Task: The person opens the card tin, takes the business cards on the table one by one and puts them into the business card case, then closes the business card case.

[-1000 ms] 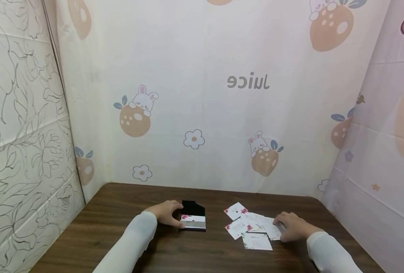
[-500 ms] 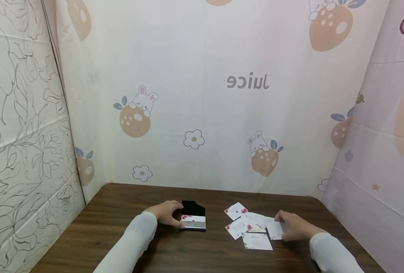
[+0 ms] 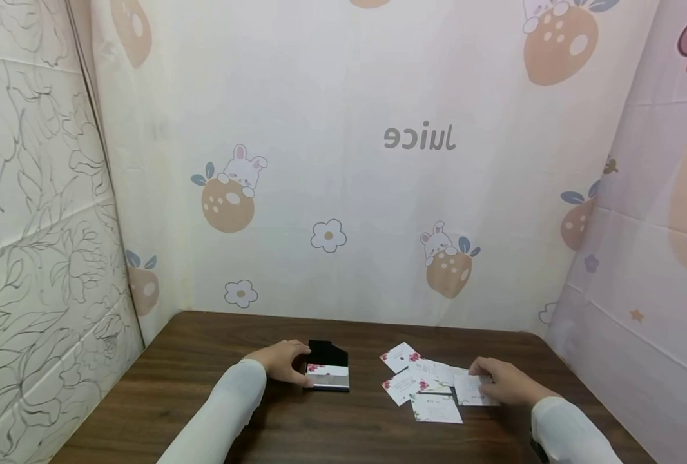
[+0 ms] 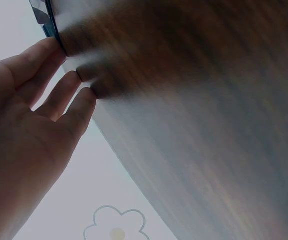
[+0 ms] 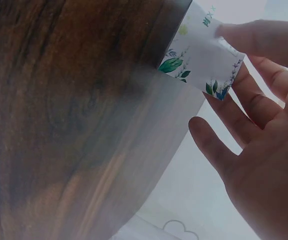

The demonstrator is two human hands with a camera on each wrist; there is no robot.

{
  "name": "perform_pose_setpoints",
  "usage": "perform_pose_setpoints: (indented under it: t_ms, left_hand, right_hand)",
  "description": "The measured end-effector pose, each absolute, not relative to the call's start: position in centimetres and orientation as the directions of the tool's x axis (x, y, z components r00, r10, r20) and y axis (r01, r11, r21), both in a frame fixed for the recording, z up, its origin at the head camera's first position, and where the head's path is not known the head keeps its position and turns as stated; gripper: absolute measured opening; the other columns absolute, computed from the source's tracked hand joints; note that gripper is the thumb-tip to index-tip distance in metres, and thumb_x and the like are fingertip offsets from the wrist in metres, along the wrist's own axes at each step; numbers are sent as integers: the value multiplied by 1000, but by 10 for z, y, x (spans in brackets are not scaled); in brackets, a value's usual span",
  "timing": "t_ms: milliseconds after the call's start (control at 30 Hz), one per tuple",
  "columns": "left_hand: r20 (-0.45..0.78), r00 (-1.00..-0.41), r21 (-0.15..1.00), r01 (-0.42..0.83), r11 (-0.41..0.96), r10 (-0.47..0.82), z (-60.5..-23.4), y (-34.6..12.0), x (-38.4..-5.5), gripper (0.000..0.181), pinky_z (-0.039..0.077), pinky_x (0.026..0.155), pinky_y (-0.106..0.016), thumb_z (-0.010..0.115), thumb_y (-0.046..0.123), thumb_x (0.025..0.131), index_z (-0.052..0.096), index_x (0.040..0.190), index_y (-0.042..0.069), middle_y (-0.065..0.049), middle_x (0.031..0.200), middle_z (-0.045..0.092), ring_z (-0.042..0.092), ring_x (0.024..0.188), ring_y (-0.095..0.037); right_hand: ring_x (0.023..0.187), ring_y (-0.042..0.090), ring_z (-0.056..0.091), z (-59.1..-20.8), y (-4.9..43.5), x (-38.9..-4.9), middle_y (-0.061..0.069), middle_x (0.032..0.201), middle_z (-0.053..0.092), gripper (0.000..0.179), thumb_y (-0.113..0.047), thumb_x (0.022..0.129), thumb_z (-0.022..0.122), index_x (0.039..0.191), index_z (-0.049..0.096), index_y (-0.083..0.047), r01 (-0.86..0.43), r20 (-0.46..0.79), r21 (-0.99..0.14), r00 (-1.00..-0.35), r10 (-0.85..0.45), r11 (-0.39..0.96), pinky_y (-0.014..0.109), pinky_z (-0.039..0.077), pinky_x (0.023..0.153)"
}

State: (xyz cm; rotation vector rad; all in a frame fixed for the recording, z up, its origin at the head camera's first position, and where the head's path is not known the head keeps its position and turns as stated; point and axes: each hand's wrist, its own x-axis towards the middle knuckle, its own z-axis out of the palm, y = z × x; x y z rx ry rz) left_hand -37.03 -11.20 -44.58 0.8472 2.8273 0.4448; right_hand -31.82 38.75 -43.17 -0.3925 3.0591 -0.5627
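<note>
The right hand (image 3: pixel 508 381) pinches a white rectangular paper card (image 5: pixel 199 55) with its thumb on one face and fingers behind the other; the grip is nearly closed, only the card's thickness apart. Green and bluish leaf sprigs decorate one end of this card, and small green lettering shows near the thumb. It sits at the right side of a loose spread of white cards (image 3: pixel 436 408), which lie flat and partly overlap on the dark brown wood-grain table (image 3: pixel 355 428). Pink-red flowers mark corners of several of them; the nearest has greenery at its edge and fine print across its middle.

Well to the left of the spread, a small black and silver rectangular card case (image 3: pixel 330 380) lies on the table, its black panel extending from the far side. A white, pink-flowered card shows inside. The left hand (image 3: pixel 280 362) holds the case's left side, thumb and fingers spread moderately apart along it.
</note>
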Motion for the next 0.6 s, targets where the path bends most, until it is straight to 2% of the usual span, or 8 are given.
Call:
perform_pose_setpoints:
  t_ms: [300,600]
  left_hand:
    - [-62,-830,329,508,796,555,-442,-112,-366,75,39,109,-48,79,50,82,57,139,6,-11,144,51,44,135,-30]
    - [-65,-829,331,508,795,556,-443,-112,-367,75,39,109,-48,79,50,83,57,139,6,-11,144,51,44,136,-30]
  right_hand:
    - [90,22,57,-429,393,-317,0,97,64,14,0,92,63,99,66,-11,-231,13,-464,-967,-254,855,54,51,84]
    - [92,24,56,-426,397,-315,2,98,64,12,-2,94,61,101,67,-10,-283,28,-491,-950,-310,824,51,50,83]
